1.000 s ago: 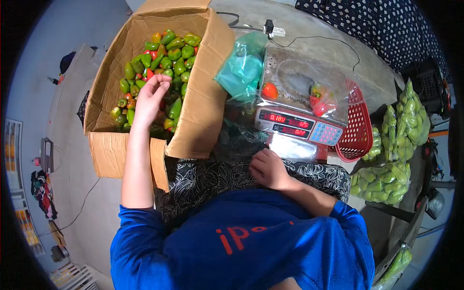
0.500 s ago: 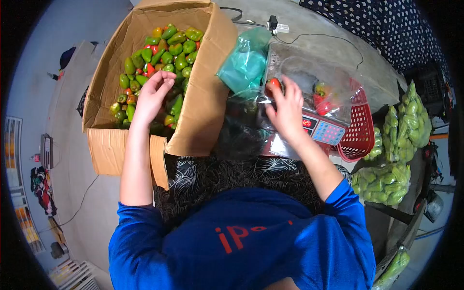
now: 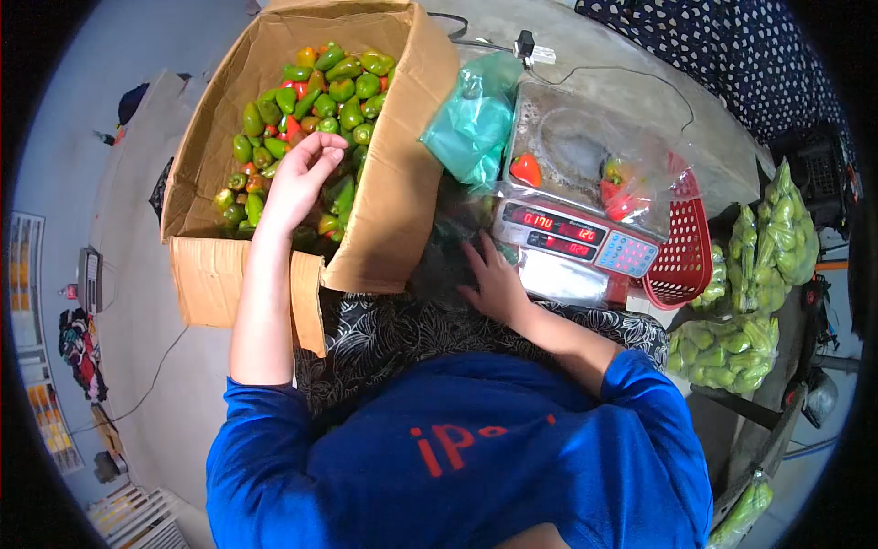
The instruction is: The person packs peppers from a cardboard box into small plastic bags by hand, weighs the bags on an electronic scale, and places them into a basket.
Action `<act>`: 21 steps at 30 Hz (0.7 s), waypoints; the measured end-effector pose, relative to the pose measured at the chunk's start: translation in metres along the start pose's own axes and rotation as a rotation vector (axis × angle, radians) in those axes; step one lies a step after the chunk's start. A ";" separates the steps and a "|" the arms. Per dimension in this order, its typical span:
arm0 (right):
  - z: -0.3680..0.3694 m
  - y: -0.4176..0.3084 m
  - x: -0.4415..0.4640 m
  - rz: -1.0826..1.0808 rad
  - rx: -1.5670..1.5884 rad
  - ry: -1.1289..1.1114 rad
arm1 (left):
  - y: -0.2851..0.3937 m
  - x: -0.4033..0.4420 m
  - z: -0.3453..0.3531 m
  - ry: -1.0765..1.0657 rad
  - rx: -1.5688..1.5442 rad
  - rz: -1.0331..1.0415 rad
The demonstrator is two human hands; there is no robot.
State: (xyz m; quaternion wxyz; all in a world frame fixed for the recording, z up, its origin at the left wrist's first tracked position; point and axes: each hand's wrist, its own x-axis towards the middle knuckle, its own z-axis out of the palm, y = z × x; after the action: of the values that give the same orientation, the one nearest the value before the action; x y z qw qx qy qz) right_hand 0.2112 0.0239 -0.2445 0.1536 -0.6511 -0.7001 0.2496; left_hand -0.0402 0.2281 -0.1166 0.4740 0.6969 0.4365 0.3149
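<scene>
Right hand [image 3: 498,285] withdrawn from scale [image 3: 560,240], spread; left hand [image 3: 304,176] half-spread above peppers [image 3: 351,115].

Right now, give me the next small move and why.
Perhaps lower the left hand onto a green pepper: that hand is over the cardboard box, fingers curled, close to the pepper, while the right hand is spread beside the scale.

Blue shirt [image 3: 366,494], red lettering [image 3: 446,450] partly unclear
</scene>
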 end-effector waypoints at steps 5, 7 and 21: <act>0.017 0.017 0.009 -0.192 0.298 -0.099 | 0.000 0.001 0.002 -0.013 -0.021 0.022; -0.013 -0.002 0.015 -0.326 0.145 -0.058 | -0.002 0.002 0.000 -0.013 -0.009 0.006; -0.114 0.002 0.042 -0.220 0.048 0.609 | 0.040 -0.026 0.013 0.329 0.235 0.250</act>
State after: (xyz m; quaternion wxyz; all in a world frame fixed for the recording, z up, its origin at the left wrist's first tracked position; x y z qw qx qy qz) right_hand 0.2701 0.0824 -0.1558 0.3974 -0.6125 -0.6821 0.0419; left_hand -0.0278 0.1924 -0.0840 0.2693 0.7353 0.4518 0.4275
